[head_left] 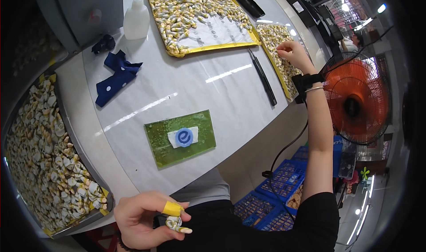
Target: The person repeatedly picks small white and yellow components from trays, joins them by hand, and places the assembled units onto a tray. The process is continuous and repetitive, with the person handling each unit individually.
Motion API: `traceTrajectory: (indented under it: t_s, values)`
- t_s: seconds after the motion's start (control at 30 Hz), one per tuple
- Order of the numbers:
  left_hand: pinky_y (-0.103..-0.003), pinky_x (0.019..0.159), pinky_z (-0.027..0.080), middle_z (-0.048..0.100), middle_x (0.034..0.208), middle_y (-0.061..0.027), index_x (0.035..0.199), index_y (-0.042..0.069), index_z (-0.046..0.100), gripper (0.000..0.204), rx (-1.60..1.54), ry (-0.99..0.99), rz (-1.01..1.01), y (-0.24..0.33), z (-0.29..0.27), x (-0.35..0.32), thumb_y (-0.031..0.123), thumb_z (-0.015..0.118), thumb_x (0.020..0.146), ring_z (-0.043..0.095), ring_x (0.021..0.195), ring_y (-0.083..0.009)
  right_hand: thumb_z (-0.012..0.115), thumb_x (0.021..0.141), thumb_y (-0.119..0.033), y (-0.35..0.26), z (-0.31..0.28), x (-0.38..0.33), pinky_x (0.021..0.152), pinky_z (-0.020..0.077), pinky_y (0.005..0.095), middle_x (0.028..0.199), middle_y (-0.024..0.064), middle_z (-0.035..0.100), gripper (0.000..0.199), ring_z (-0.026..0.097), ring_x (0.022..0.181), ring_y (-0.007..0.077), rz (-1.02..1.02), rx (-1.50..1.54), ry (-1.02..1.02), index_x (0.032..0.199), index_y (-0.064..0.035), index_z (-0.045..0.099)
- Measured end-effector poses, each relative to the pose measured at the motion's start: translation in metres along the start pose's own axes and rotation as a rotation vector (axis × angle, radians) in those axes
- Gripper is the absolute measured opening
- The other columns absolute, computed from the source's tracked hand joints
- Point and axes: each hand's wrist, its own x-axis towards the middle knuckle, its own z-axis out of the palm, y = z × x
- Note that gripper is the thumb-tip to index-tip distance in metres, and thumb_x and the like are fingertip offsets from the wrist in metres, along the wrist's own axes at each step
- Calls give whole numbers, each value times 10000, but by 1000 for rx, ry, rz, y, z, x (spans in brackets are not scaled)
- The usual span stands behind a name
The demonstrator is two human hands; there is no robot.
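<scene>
Low at the front, my left hand (144,218) is closed, pinching a small white-and-yellow rolled piece (173,223) between thumb and fingers. Yellow tape (172,208) is wrapped on one of its fingers. My right hand (293,56) reaches out over the yellow-edged right tray (278,77), which is full of similar pieces. Its fingertips are drawn together, and anything between them is too small to make out. A black strap with a device (306,80) sits on the right wrist. Between the hands lies a green glass plate (159,152) bearing a blue round disc (184,137) on a white patch.
Another yellow-edged tray (217,50) of pieces lies at the back, and a deep grey tray (73,148) stands left. Slim black tweezers (264,81), navy cloth (115,81) and a white bottle (136,21) rest on the table. An orange fan (355,88) and blue crates (282,179) stand right.
</scene>
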Motion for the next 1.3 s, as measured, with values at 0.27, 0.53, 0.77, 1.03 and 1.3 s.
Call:
traceTrajectory:
  t_s: [0.27,0.53,0.77,1.03,1.3]
  values:
    - [-296,691,527,662,842,-197,906,-91,628,332,35,43,-1,-10,-9,1,37,801,653,667,759,-229,612,742,-56,-13,4,-1,621,466,300,705,112,601,120,584,660,189,-105,-127,16,838,11,588]
    - [-283,676,524,672,815,-179,907,-83,630,329,-40,92,106,-11,-8,-6,39,801,654,665,741,-211,568,780,-18,-51,-22,-22,656,477,262,794,109,635,186,609,714,144,-199,4,171,953,21,623]
    - [-293,686,529,671,817,-179,904,-73,623,314,-56,103,125,-14,-13,-7,25,794,661,670,755,-222,650,704,68,-226,20,-101,601,478,261,779,73,629,224,606,677,173,-636,368,-114,911,-18,641]
    - [-409,714,560,644,714,-162,801,-41,598,400,10,148,19,-5,-10,-6,184,854,591,654,669,-222,661,611,71,-250,42,-109,566,470,284,735,55,602,234,581,650,214,-884,314,-217,818,-36,643]
    - [-412,721,558,650,725,-161,793,-39,610,370,21,101,33,-6,-15,-3,136,856,580,660,681,-227,650,626,44,-248,43,-108,560,462,291,693,47,545,209,540,634,210,-795,361,-271,814,-40,611]
